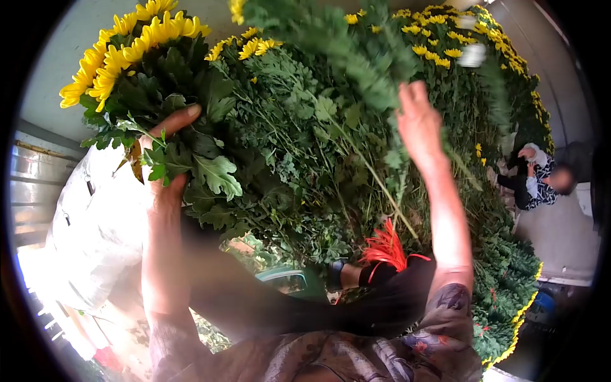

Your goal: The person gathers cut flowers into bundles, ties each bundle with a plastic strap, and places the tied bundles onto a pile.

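My left hand [167, 149] is closed around a bunch of yellow chrysanthemums [137, 48], with thumb and fingers wrapped about the leafy stems. The blooms point up and to the left. Farther right, my right hand [420, 124] reaches over the flower pile, its fingers curled at a leafy chrysanthemum stem [363, 63] smeared by motion. Its exact grip is partly hidden. Beneath both hands lies a thick heap of cut chrysanthemums [286, 140]. A tuft of red ties [387, 248] sits near my lap, below my right hand.
More yellow-headed chrysanthemums [445, 44] are stacked at the back right, and another row [509, 299] lies at lower right. A big white sack [95, 223] stands at left. Another person [541, 178] sits at the far right. A green-rimmed container [286, 277] is by my legs.
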`<state>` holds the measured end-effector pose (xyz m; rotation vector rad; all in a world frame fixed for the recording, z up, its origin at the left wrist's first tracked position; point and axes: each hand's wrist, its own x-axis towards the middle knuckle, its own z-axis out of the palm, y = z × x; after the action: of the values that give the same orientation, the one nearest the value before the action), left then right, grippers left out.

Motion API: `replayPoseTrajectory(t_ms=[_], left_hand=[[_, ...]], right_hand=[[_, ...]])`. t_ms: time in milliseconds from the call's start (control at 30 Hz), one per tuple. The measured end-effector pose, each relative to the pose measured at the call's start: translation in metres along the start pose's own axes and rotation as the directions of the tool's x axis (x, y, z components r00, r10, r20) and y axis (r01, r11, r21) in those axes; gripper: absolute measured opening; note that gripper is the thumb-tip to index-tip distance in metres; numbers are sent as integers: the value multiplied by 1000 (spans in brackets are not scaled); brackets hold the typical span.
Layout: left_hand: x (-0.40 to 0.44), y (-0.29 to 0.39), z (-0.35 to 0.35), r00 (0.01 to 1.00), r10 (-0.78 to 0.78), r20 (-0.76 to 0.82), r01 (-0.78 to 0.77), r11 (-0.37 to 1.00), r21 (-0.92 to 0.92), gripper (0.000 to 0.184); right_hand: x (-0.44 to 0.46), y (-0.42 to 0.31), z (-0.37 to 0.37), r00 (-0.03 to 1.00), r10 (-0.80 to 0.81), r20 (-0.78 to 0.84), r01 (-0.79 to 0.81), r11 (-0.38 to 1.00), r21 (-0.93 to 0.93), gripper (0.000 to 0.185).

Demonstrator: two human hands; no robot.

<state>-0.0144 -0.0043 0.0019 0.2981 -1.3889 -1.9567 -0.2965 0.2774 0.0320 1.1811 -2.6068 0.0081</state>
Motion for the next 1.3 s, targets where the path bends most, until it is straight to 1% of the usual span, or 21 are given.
replayPoseTrajectory(t_ms=[67,100,133,167,200,267,367,500,567,700,767,800,833,933,1000,1033,1100,1133,1167,1200,1300], left_hand=[[2,3,0,988,-86,-126,86,996,-4,80],[2,6,1,979,-114,-168,114,993,-8,78],[4,14,12,939,-215,-269,190,975,-116,43],[5,20,18,879,-319,-353,250,941,-228,27],[5,23,19,879,-320,-354,253,941,-223,27],[4,24,18,895,-242,-374,190,967,-171,27],[11,23,11,887,-317,-335,286,948,-140,24],[5,28,22,934,-263,-244,213,953,-214,21],[8,28,23,892,-327,-311,299,945,-136,19],[2,39,45,861,-323,-392,273,945,-178,27],[-1,41,51,913,-182,-364,150,982,-116,26],[0,41,50,926,-133,-353,106,990,-97,26],[3,40,44,909,-199,-366,161,978,-133,26],[3,37,47,892,-241,-384,201,969,-140,25],[-1,32,37,897,-204,-393,174,979,-109,23],[-4,22,23,981,-73,-179,66,997,-49,32],[-8,14,10,1000,-6,-9,6,1000,28,54],[-10,12,6,997,28,77,-33,998,58,65],[-7,3,0,1000,-3,3,2,993,119,67],[-3,4,4,999,-48,-23,49,996,74,62],[7,4,15,978,-170,-118,176,984,40,48]], right_hand=[[-9,1,62,978,40,205,-45,999,19,48],[-20,5,107,963,109,247,-172,953,251,47],[-31,4,137,956,112,272,-197,930,311,46],[-41,3,166,948,114,297,-224,902,369,46],[-56,-6,180,953,62,295,-146,951,272,45],[-75,-22,202,951,98,294,-186,940,288,43],[-108,-43,224,969,135,205,-216,866,452,42],[-139,-82,231,926,258,277,-377,697,610,41],[-151,-94,241,842,165,513,-424,792,440,43],[-157,-100,248,860,89,503,-336,840,425,50],[-158,-94,256,997,43,59,-58,954,294,57],[-140,-86,237,996,78,40,-87,915,394,60],[-111,-74,210,993,111,29,-111,864,491,62],[-53,-29,204,976,184,-119,-170,979,116,72],[-23,-3,206,977,193,-92,-189,981,43,76],[-13,6,209,970,242,-23,-241,970,9,79],[-9,9,215,958,281,50,-280,960,-27,82],[-11,6,216,932,258,254,-244,966,-86,74],[-13,4,217,864,237,445,-196,971,-137,67],[-18,5,229,867,230,442,-189,973,-135,67],[-37,18,244,924,189,332,-138,975,-172,29]])
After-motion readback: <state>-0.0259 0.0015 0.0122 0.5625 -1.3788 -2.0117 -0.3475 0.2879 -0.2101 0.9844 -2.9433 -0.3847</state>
